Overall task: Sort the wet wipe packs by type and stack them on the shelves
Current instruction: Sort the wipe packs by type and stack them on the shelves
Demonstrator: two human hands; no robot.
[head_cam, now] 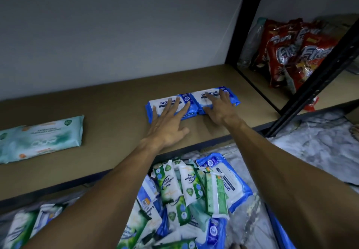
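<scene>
Left hand [167, 120] lies flat, fingers straight, on the left blue pack [158, 104]; right hand [219, 109] likewise on the right blue pack [202, 97], both packs touching side by side on the shelf [116, 113]

Dim light. Plain grey wall [116, 25] behind brown shelf board [97, 97]; black metal upright [245, 19] at right. Marbled grey-white floor [320, 142]. Neighbouring bay holds red snack bags [291, 54] and a clear bottle [252, 41].

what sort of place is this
Probably a shop stockroom: a metal-framed shelf, a heap of wet wipe packs below it, and red snack bags in the next bay.
</scene>
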